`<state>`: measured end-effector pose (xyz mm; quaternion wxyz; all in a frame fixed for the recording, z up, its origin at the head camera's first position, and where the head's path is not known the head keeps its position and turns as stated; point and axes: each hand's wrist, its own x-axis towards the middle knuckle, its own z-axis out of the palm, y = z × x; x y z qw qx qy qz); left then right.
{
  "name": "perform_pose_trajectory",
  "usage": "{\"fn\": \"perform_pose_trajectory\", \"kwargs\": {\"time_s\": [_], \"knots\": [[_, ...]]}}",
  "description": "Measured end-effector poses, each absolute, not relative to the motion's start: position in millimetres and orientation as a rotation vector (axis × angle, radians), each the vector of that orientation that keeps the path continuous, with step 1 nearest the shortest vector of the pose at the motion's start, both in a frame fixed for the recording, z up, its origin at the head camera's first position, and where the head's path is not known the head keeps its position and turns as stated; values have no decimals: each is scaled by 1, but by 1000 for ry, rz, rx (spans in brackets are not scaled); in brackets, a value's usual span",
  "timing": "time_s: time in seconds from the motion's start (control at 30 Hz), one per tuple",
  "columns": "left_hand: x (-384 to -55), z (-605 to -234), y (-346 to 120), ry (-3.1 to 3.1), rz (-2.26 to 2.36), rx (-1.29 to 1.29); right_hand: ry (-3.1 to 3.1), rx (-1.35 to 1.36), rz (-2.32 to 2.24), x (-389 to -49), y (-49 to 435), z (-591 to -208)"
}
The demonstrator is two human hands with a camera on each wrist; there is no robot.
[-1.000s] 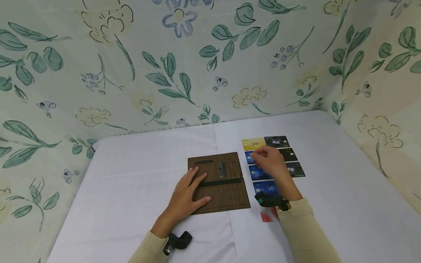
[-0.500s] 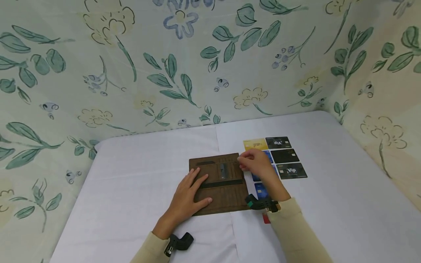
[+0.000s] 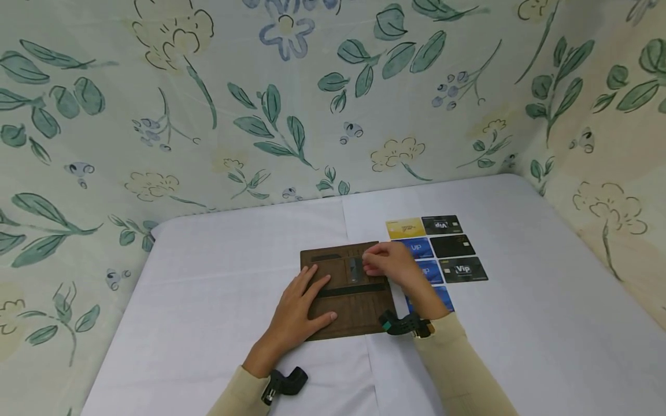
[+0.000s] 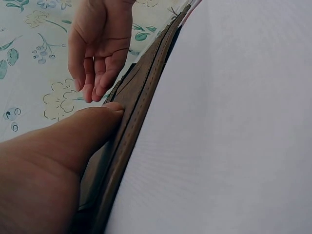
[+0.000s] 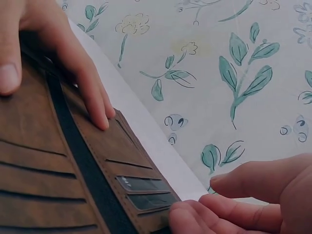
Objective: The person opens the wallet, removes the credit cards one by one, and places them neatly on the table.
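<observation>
A brown wallet (image 3: 354, 315) lies spread flat on the white-covered table, with rows of card slots and a dark band across its middle. My left hand (image 3: 292, 309) rests on its left part, fingers spread and thumb along the near side. My right hand (image 3: 396, 266) is over the wallet's upper right edge, fingers loosely bent. In the right wrist view, the thumb and fingers of my right hand (image 5: 258, 195) stand apart with nothing visible between them. Close by, dark cards (image 5: 141, 184) show in the wallet's slots.
Right of the wallet, cards lie in two columns: a yellow card (image 3: 406, 227), several blue cards (image 3: 418, 248) and black cards (image 3: 463, 269). My right forearm (image 3: 463, 364) passes over the table below them. A floral cloth (image 3: 291, 115) hangs behind the table.
My right hand has moved left from above the blue cards to the wallet's upper right slots, uncovering the cards. The red and white card is now hidden by the right sleeve. My left hand stays put.
</observation>
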<state>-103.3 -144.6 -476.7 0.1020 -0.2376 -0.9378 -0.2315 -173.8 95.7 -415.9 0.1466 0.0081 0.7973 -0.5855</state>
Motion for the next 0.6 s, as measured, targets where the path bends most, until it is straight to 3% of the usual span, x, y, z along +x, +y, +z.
{"fn": "perform_pose_trajectory", "kwargs": {"time_s": [0.6], "knots": [[-102,-476,-144,-2778,-684,-689,2342,84,-1612,-171,86,-423]]}}
